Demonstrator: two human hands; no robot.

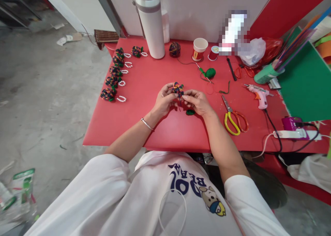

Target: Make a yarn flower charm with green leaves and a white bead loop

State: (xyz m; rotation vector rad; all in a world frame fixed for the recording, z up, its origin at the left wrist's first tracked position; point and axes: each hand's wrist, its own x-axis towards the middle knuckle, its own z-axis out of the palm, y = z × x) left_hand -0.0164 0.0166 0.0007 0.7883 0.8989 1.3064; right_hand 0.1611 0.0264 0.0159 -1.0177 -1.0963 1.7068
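Observation:
Between my two hands is a small multicoloured crocheted flower (178, 88), with dark yarn ends hanging below it. My left hand (165, 99) pinches its left side between thumb and fingers. On the opposite side, my right hand (196, 100) grips the flower's lower edge with thumb and forefinger. A small green crocheted piece (190, 112) lies on the red table just below my right hand. Farther back are a green yarn ball (210, 73) and a crochet hook (209, 80) beside it. Scissors with yellow and orange handles (232, 120) lie to the right.
Several finished yarn flowers with white bead loops (113, 80) line the left side of the red table (124, 125). At the back stand a white thermos (152, 25), a multicoloured yarn ball (174, 49), a paper cup (199, 49) and a thread spool (213, 53). A pink glue gun (261, 95) and power strip (287, 134) lie right.

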